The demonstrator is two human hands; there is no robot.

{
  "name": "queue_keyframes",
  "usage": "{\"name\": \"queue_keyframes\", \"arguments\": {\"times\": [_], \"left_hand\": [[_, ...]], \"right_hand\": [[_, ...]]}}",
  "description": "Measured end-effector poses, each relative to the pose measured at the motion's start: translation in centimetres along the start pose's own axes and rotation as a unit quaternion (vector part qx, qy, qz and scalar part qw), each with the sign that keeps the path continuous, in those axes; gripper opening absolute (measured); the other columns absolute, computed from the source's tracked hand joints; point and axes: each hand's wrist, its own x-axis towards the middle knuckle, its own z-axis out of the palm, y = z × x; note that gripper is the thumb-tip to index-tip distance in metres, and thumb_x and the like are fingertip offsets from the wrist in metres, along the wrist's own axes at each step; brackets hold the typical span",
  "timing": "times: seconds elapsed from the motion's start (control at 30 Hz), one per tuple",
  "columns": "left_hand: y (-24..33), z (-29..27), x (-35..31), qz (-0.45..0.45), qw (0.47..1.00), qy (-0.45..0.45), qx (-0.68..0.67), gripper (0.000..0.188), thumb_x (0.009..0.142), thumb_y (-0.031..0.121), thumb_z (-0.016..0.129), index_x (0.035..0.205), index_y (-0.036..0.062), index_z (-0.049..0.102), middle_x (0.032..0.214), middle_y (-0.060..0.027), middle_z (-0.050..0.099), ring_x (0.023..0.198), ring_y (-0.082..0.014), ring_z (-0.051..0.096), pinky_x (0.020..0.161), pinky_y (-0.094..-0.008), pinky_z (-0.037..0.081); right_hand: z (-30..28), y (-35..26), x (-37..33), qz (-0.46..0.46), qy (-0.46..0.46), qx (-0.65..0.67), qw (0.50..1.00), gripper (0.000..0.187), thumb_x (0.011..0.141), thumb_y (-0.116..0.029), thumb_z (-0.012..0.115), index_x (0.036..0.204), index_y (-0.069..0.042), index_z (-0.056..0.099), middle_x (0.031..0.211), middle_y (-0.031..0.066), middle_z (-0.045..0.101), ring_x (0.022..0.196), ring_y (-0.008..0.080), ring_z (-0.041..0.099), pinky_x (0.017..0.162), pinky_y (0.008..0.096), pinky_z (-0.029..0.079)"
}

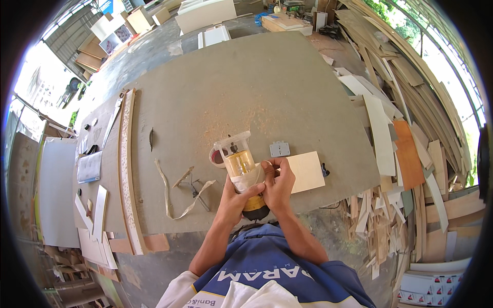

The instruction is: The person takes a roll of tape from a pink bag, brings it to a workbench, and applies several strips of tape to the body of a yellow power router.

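A trim router (240, 164) with a yellow body, a clear plastic base and a black end is held over the near part of the work table. My left hand (237, 197) is wrapped round its body, thumb lying across the front. Pale tape (247, 178) circles the router's middle. Beside it, my right hand (278, 179) pinches what looks like the loose end of this tape. A roll of tape (217, 157) with a reddish core lies partly behind the router. To the right are a pale square board (306, 172) and a grey metal plate (280, 149).
Wood shavings (226, 115) are scattered on the table (174, 97). Left of me lie a crumpled strip (167, 190), a metal tool (197, 192) and a long wooden board (127, 169). Stacked planks (411, 77) and offcuts (377, 220) crowd the right side.
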Motion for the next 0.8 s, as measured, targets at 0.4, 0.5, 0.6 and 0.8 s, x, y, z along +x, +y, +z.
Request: {"name": "queue_keyframes", "arguments": {"times": [0.4,0.5,0.6,0.8], "left_hand": [[-1.5,-1.4,0.0,0.028,0.984,-0.085,-0.155,0.053,0.074,-0.002,0.071,0.125,-0.0021,0.060,0.109,-0.0114,0.071,0.095,-0.0233,0.073,0.084,-0.0381,0.061],[-2.3,-1.5,-0.2,0.044,0.979,-0.091,-0.177,0.056,0.072,-0.001,0.070,0.127,-0.0028,0.059,0.111,-0.0121,0.070,0.097,-0.0244,0.072,0.086,-0.0392,0.061],[-3.5,-1.6,-0.1,0.053,0.982,-0.083,-0.160,0.065,0.071,0.009,0.069,0.132,-0.0056,0.056,0.117,-0.0169,0.068,0.101,-0.0275,0.071,0.087,-0.0389,0.061],[-3.1,-1.7,-0.7,0.039,0.975,-0.105,-0.190,0.059,0.073,0.000,0.071,0.131,-0.0024,0.058,0.115,-0.0128,0.069,0.100,-0.0239,0.071,0.089,-0.0379,0.059]], "right_hand": [[-0.8,-1.3,-0.4,0.095,-0.088,0.066,0.989,0.018,0.093,-0.015,0.077,0.091,0.001,0.068,0.082,0.0098,0.067,0.070,0.0203,0.065,0.065,0.0328,0.053],[-0.8,-1.3,-0.7,0.110,-0.099,0.058,0.987,0.016,0.090,-0.016,0.078,0.089,-0.002,0.070,0.085,0.0095,0.067,0.075,0.0200,0.064,0.073,0.0355,0.052],[-1.3,-1.0,-0.8,0.088,-0.111,-0.022,0.990,0.017,0.087,-0.019,0.080,0.088,-0.004,0.071,0.086,0.0076,0.067,0.078,0.0193,0.062,0.084,0.0380,0.044],[-2.6,-1.9,-0.7,0.024,-0.079,-0.078,0.994,0.020,0.083,-0.022,0.084,0.085,-0.007,0.071,0.083,0.0029,0.067,0.078,0.0171,0.058,0.091,0.0374,0.035]]}}
